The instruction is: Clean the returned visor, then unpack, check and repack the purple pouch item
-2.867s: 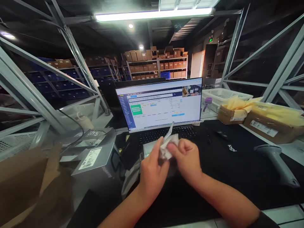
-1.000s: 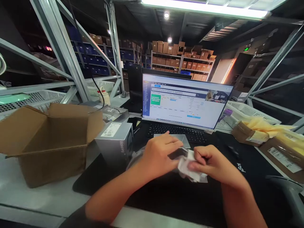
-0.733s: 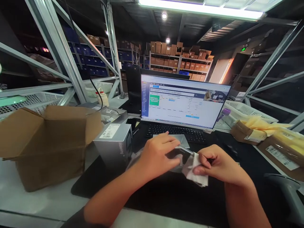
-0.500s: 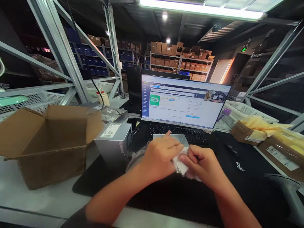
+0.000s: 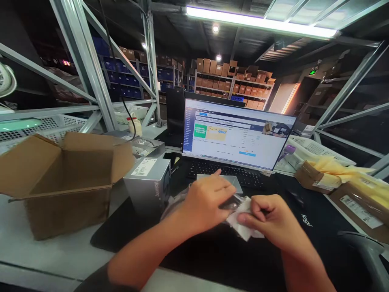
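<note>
My right hand (image 5: pixel 272 221) is closed on a crumpled white sheet of paper or tissue (image 5: pixel 243 231), pinched between thumb and bent fingers. To its left, my left hand (image 5: pixel 208 198) curls over a shiny item (image 5: pixel 235 201) that my fingers mostly hide, so its kind does not show. The sheet meets this item just past my left thumb. Clear plastic (image 5: pixel 174 202) shows behind my left wrist. A grey box with a white label (image 5: pixel 147 182) stands upright left of my hands. Beyond my left fingers lies a flat grey box (image 5: pixel 235 183), partly covered.
An open cardboard box (image 5: pixel 68 211) stands at the left. Behind my hands are a keyboard (image 5: pixel 246 176) and a lit monitor (image 5: pixel 231 138). At right lie a black mat (image 5: pixel 316 239), a mouse (image 5: pixel 294 196), a grey scanner (image 5: pixel 364 247) and taped cartons with yellow wrapping (image 5: pixel 358 205).
My right hand has moved slightly right and down with the white sheet, drawing it out from my left fingers. More of the shiny item shows. The view has tilted up a little.
</note>
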`<state>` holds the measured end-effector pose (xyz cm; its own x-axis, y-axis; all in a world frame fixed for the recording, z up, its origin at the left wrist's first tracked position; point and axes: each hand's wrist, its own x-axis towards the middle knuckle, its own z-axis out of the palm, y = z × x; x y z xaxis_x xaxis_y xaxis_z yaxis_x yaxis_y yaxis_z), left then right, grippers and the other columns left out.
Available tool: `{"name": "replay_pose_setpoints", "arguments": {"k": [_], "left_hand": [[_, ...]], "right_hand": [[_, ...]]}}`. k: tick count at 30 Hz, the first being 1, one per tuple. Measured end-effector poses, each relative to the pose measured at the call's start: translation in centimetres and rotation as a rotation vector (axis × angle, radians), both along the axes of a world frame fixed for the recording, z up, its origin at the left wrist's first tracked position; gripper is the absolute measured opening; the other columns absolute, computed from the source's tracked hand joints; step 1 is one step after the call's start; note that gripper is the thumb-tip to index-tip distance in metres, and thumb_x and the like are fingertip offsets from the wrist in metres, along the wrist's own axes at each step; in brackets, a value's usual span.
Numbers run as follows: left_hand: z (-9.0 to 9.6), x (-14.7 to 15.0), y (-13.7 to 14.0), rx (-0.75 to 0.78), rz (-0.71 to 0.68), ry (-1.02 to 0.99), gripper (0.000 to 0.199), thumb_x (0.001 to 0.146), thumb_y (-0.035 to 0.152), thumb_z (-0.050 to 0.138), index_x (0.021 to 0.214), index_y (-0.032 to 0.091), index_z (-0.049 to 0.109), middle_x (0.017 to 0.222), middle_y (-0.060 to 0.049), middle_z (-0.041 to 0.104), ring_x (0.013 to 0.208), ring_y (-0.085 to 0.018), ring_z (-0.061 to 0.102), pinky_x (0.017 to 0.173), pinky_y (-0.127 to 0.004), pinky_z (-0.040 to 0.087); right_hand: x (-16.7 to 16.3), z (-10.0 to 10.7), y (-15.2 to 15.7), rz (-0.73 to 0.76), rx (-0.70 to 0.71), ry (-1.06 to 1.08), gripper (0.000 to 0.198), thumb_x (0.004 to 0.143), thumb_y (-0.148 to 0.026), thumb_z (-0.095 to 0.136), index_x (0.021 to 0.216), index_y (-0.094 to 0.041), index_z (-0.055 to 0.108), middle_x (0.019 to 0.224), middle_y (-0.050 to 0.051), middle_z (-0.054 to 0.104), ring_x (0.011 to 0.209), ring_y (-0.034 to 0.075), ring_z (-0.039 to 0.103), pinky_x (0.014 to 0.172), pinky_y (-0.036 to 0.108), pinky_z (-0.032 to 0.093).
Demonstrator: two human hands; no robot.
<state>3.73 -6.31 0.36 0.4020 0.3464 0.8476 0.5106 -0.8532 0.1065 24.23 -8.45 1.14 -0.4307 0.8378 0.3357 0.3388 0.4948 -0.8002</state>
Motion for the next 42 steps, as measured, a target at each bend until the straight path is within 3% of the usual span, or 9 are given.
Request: {"name": "replay_pose_setpoints", "arguments": {"k": [4,10,17,20,25,31,36,39,42], "left_hand": [[-0.1,-0.1,0.2,-0.004,-0.01,0.06,0.021,0.077,0.008,0.061,0.091,0.019,0.07,0.086,0.0,0.074,0.079,-0.014,0.069,0.112,-0.048,0.046],[1.1,-1.8,1.1,-0.11,-0.013,-0.099,0.023,0.07,0.013,0.073,0.092,0.021,0.072,0.092,0.001,0.075,0.083,-0.014,0.071,0.119,-0.05,0.039],[-0.3,0.1,0.8,0.096,0.006,0.094,0.017,0.078,0.008,0.062,0.092,0.017,0.069,0.086,-0.001,0.075,0.08,-0.015,0.069,0.121,-0.053,0.034],[-0.7,0.5,0.7,0.178,0.032,0.12,0.03,0.082,0.002,0.056,0.107,0.015,0.067,0.107,-0.006,0.076,0.102,-0.019,0.069,0.124,-0.053,0.03],[-0.1,-0.1,0.3,-0.012,0.256,-0.107,0.053,0.082,0.005,0.061,0.133,0.018,0.055,0.126,-0.011,0.066,0.12,-0.027,0.061,0.105,-0.049,0.053],[-1.7,1.5,-0.5,-0.107,0.222,0.0,0.082,0.067,0.017,0.075,0.142,0.018,0.04,0.133,-0.016,0.06,0.122,-0.034,0.059,0.101,-0.053,0.055],[-3.0,2.5,-0.2,0.104,0.347,-0.029,0.04,0.08,0.015,0.059,0.119,0.015,0.051,0.108,-0.015,0.069,0.102,-0.032,0.067,0.098,-0.055,0.055],[-2.9,2.4,0.3,0.124,0.265,-0.042,0.032,0.083,0.009,0.051,0.113,0.017,0.053,0.103,-0.011,0.07,0.099,-0.026,0.067,0.104,-0.054,0.05],[-2.7,2.4,0.6,0.064,0.127,-0.008,0.033,0.087,0.013,0.057,0.119,0.017,0.053,0.11,-0.011,0.069,0.105,-0.025,0.066,0.11,-0.052,0.046]], "right_hand": [[-0.7,-0.6,0.7,-0.072,-0.018,-0.048,0.053,0.09,-0.043,0.066,0.061,-0.021,0.028,0.051,-0.006,0.035,0.047,0.007,0.033,0.046,0.02,0.023],[3.2,1.0,1.8,0.266,-0.142,-0.016,0.062,0.082,-0.042,0.077,0.056,-0.021,0.025,0.054,-0.005,0.036,0.052,0.008,0.03,0.047,0.022,0.023],[-0.6,-0.9,1.0,-0.07,0.02,-0.062,0.053,0.086,-0.037,0.069,0.058,-0.021,0.026,0.054,-0.006,0.03,0.052,0.008,0.027,0.047,0.022,0.022],[-1.4,-1.5,1.6,-0.171,0.111,0.021,0.052,0.088,-0.038,0.064,0.059,-0.021,0.025,0.054,-0.006,0.03,0.051,0.008,0.027,0.047,0.022,0.024],[0.4,-0.3,2.4,-0.283,0.215,0.269,0.055,0.088,-0.044,0.067,0.058,-0.022,0.026,0.055,-0.005,0.032,0.052,0.01,0.028,0.048,0.023,0.027],[-1.6,-0.5,1.8,-0.264,0.231,0.328,0.056,0.086,-0.048,0.07,0.054,-0.021,0.033,0.052,-0.004,0.038,0.05,0.01,0.033,0.047,0.023,0.03],[-3.6,-2.3,1.4,-0.226,0.401,0.188,0.047,0.091,-0.032,0.064,0.054,-0.019,0.038,0.052,-0.004,0.044,0.05,0.009,0.037,0.049,0.022,0.03],[-3.5,-2.5,1.0,-0.209,0.504,0.111,0.04,0.092,-0.02,0.059,0.056,-0.018,0.041,0.053,-0.005,0.045,0.05,0.008,0.037,0.052,0.022,0.03],[-2.3,-1.5,0.7,-0.213,0.377,0.172,0.04,0.087,-0.02,0.067,0.055,-0.017,0.043,0.051,-0.006,0.044,0.049,0.007,0.036,0.05,0.021,0.029]]}}
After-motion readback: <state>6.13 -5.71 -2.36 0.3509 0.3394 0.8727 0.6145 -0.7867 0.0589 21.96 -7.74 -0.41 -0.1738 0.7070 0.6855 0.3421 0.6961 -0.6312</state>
